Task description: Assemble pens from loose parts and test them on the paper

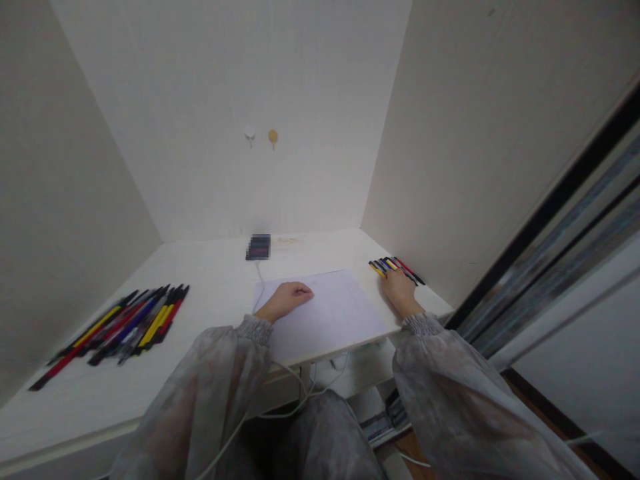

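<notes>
My left hand [287,300] rests on a white sheet of paper [330,320], its fingers curled and pressed together, with nothing showing in them. At the right, my right hand [399,292] reaches onto a small group of pens [383,265] in black, yellow, blue and red. It touches the near ends of the pens. Its fingertips are hidden from me, so whether they grip a pen cannot be seen. A larger heap of pens [133,323] in the same colours lies on the left of the white tabletop [210,267].
A dark, blurred-out device [259,247] with a white cable [261,277] lies behind the paper. White panels enclose the desk at the back and sides. Two small hooks [273,137] hang on the back panel. Cables [290,413] dangle below the front edge, over my lap.
</notes>
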The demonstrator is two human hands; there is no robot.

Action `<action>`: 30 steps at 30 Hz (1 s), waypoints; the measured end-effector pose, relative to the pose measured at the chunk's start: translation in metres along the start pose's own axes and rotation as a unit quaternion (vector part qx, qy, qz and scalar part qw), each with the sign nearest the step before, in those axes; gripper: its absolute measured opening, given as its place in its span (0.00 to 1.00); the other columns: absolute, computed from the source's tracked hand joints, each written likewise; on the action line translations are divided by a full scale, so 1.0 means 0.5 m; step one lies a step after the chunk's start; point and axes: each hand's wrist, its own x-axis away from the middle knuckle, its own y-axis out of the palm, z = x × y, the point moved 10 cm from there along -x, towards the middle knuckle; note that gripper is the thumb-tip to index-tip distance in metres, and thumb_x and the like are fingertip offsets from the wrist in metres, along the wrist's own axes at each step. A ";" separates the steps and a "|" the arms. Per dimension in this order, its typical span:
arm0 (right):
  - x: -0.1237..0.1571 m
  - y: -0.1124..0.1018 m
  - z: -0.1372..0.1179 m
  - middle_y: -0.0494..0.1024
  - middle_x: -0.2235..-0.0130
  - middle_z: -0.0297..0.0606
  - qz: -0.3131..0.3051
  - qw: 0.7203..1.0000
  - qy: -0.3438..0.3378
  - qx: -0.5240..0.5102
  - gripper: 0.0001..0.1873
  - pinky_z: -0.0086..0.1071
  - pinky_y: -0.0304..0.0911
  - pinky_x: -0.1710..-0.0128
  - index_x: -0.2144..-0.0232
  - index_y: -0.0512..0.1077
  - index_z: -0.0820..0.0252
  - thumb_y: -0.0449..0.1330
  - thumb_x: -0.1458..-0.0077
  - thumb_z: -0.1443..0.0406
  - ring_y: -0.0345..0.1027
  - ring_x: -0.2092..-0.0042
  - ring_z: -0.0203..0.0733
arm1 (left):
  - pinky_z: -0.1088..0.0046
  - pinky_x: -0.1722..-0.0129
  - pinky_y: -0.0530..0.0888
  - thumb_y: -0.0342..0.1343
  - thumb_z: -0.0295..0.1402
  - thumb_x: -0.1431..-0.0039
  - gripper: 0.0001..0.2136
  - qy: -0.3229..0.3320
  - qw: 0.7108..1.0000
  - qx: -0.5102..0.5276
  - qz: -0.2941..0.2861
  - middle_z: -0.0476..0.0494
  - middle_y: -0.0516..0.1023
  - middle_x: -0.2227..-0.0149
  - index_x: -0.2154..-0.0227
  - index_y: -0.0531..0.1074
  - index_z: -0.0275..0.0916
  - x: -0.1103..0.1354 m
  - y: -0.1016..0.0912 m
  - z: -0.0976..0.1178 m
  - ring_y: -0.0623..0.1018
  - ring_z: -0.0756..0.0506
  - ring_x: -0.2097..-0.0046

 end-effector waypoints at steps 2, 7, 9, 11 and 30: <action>0.000 -0.022 -0.022 0.71 0.60 0.52 0.012 1.000 -0.013 -0.012 0.18 0.38 0.61 0.66 0.62 0.70 0.66 0.44 0.46 0.62 0.67 0.62 0.49 | 0.74 0.66 0.69 0.53 0.41 0.54 0.13 0.004 1.000 0.004 0.006 0.45 0.77 0.70 0.72 0.74 0.37 0.000 -0.003 0.001 0.74 0.47 0.67; -0.002 -0.098 -0.153 0.74 0.64 0.47 0.038 0.991 -0.099 -0.081 0.17 0.32 0.58 0.66 0.68 0.72 0.63 0.45 0.46 0.61 0.67 0.62 0.45 | 0.74 0.64 0.69 0.52 0.39 0.54 0.12 0.001 0.998 0.024 0.051 0.45 0.77 0.70 0.71 0.74 0.36 0.002 -0.023 -0.001 0.74 0.47 0.67; 0.002 -0.120 -0.228 0.75 0.65 0.44 0.035 0.981 -0.142 -0.130 0.17 0.30 0.57 0.66 0.68 0.72 0.61 0.46 0.46 0.60 0.67 0.63 0.43 | 0.74 0.64 0.69 0.52 0.38 0.53 0.12 0.005 0.997 0.023 0.078 0.45 0.77 0.70 0.71 0.74 0.36 0.005 -0.038 0.002 0.74 0.48 0.66; 0.012 -0.126 -0.303 0.75 0.66 0.42 0.025 0.965 -0.180 -0.188 0.16 0.29 0.56 0.68 0.69 0.72 0.59 0.47 0.46 0.59 0.67 0.64 0.41 | 0.74 0.66 0.69 0.52 0.38 0.52 0.12 0.007 0.994 0.013 0.109 0.45 0.77 0.71 0.71 0.73 0.35 0.009 -0.055 0.004 0.74 0.48 0.68; 0.064 -0.037 -0.460 0.74 0.74 0.37 0.001 0.871 -0.320 -0.373 0.16 0.26 0.55 0.70 0.72 0.73 0.61 0.47 0.48 0.61 0.65 0.72 0.36 | 0.71 0.63 0.66 0.51 0.37 0.52 0.10 -0.171 0.906 -0.267 0.279 0.42 0.75 0.66 0.70 0.73 0.37 0.092 -0.252 -0.008 0.73 0.45 0.63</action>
